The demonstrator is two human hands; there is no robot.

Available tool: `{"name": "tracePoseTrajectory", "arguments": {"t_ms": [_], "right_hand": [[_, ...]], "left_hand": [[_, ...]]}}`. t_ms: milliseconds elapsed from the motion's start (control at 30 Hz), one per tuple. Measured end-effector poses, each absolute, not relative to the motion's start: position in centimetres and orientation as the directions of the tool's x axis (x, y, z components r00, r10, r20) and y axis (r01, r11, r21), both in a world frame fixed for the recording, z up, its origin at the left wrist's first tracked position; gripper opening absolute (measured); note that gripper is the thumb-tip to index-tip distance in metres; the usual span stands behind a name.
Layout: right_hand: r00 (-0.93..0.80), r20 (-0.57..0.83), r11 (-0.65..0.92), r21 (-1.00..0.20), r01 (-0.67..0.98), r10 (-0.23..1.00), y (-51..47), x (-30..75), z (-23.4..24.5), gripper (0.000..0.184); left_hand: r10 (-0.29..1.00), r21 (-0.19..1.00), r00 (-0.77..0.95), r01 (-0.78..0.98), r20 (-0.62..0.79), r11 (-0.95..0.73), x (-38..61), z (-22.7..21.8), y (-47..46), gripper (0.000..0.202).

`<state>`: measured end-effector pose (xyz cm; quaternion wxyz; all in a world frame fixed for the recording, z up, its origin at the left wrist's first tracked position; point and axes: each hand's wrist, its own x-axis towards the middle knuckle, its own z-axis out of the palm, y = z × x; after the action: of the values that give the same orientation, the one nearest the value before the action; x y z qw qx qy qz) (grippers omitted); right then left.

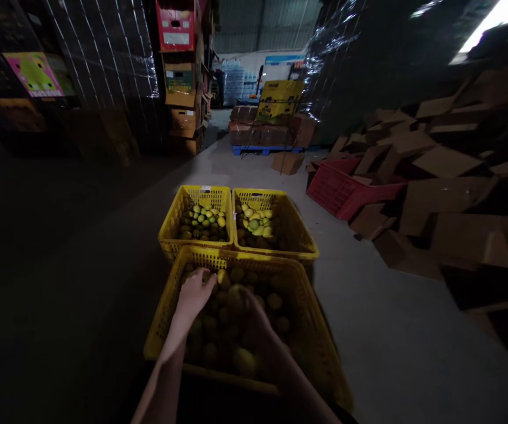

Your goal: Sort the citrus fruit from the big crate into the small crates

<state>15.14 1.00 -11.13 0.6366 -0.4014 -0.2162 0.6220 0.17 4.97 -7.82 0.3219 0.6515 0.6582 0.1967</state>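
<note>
A large yellow plastic crate (325, 330) stands nearest to me, with many dim yellow-green lemons inside. Both of my hands reach into it. Near its far left part is my left hand (197, 287), its fingers curled down; what lies in them is hidden. A yellow lemon (223, 278) sits right beside those fingertips. Deep in shadow, my right hand (249, 299) has its fingers closed against a greenish-yellow lemon (236, 296) near the crate's middle. Another pale lemon (244, 360) lies in the near part of the crate.
Beyond stand two more yellow crates, the left crate (164, 234) with green and yellow lemons, the right crate (300, 229) with yellower ones. A red crate (337, 191) lies among heaped cardboard boxes (448, 200). Stacked cartons (181, 85) and a blue pallet (265, 151) stand behind.
</note>
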Motion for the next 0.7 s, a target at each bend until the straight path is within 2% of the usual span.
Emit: {"name": "tracePoseTrajectory", "arguments": {"t_ms": [67, 100, 167, 233, 300, 400, 533, 700], "right_hand": [[0.261, -0.185, 0.010, -0.798, -0.602, 0.947, 2.7, 17.8, -9.4, 0.015], [0.316, -0.165, 0.052, -0.813, -0.580, 0.934, 3.3, 19.2, -8.6, 0.022], [0.467, -0.030, 0.197, -0.881, -0.430, 0.884, 3.7, 21.7, -7.2, 0.033], [0.577, 0.018, 0.246, -0.915, -0.320, 0.816, 3.1, 23.3, -6.6, 0.030], [0.647, -0.035, 0.209, -0.932, -0.297, 0.762, 2.1, 23.9, -6.5, 0.028], [0.673, -0.121, 0.161, -0.926, -0.341, 0.730, 0.9, 24.1, -6.6, 0.028], [0.664, -0.095, 0.215, -0.904, -0.369, 0.741, 0.3, 24.4, -6.2, 0.022], [0.663, -0.179, 0.201, -0.868, -0.455, 0.726, -0.4, 24.9, -5.8, 0.016]], "left_hand": [[0.990, 0.673, 0.049, 0.738, -0.129, 0.051, 0.0, -7.7, 4.9, 0.033], [0.992, 0.665, 0.046, 0.745, -0.115, 0.043, 0.1, -7.6, 4.8, 0.033], [0.992, 0.655, 0.055, 0.755, -0.112, 0.032, 0.3, -7.4, 4.7, 0.035], [0.986, 0.641, 0.084, 0.767, -0.142, 0.027, 0.7, -7.3, 4.6, 0.035], [0.976, 0.615, 0.114, 0.788, -0.183, 0.023, 1.2, -7.3, 4.5, 0.035], [0.964, 0.567, 0.141, 0.824, -0.228, 0.013, 1.6, -7.4, 4.3, 0.038], [0.955, 0.527, 0.163, 0.850, -0.249, -0.007, 1.8, -7.9, 3.9, 0.040], [0.920, 0.457, 0.191, 0.889, -0.343, -0.014, 1.9, -9.8, 4.8, 0.042]]}}
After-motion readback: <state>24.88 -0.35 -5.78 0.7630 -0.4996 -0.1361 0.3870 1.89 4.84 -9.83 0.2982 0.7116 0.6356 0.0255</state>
